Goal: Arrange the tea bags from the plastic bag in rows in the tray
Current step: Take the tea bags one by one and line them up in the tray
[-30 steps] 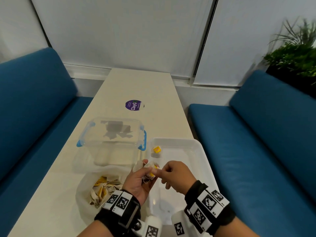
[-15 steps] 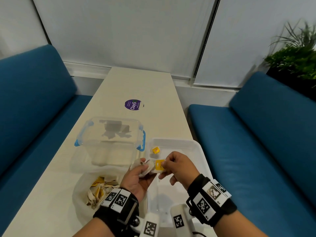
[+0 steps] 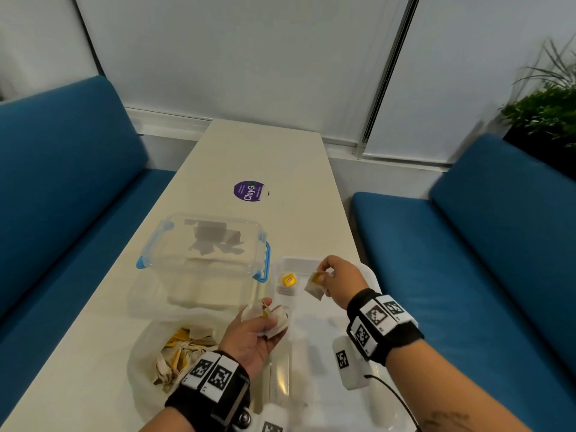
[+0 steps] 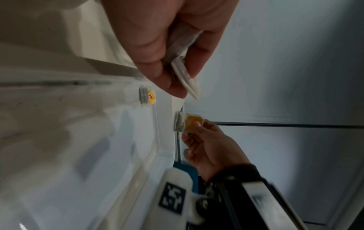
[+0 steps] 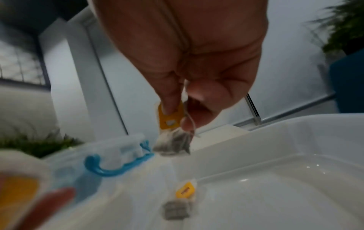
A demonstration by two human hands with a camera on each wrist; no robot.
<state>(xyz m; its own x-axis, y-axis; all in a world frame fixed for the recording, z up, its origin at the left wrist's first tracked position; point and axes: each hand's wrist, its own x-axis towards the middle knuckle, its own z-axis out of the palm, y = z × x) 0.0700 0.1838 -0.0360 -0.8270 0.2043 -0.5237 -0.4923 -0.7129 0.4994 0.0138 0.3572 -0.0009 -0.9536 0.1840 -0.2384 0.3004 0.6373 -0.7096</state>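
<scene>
My right hand (image 3: pixel 330 277) pinches one tea bag (image 3: pixel 314 286) by its yellow tag (image 5: pixel 170 118) and holds it above the far left part of the white tray (image 3: pixel 371 274). One tea bag with a yellow tag (image 3: pixel 288 283) lies in the tray's far left corner, just left of the held one. My left hand (image 3: pixel 260 322) grips a small bunch of tea bags (image 3: pixel 274 319) over the tray's left edge. The plastic bag (image 3: pixel 146 347) with several more tea bags (image 3: pixel 184 350) lies on the table to the left of that hand.
A clear lidded box with blue handles (image 3: pixel 204 247) stands on the table (image 3: pixel 280 169) beyond the plastic bag, touching the tray's left side. A round purple sticker (image 3: pixel 249 190) lies farther back. Blue benches (image 3: pixel 467 260) run along both sides.
My right hand has pulled one tea bag away from the bunch in my left hand and carried it forward and right over the tray. The left hand stayed near the tray's left edge.
</scene>
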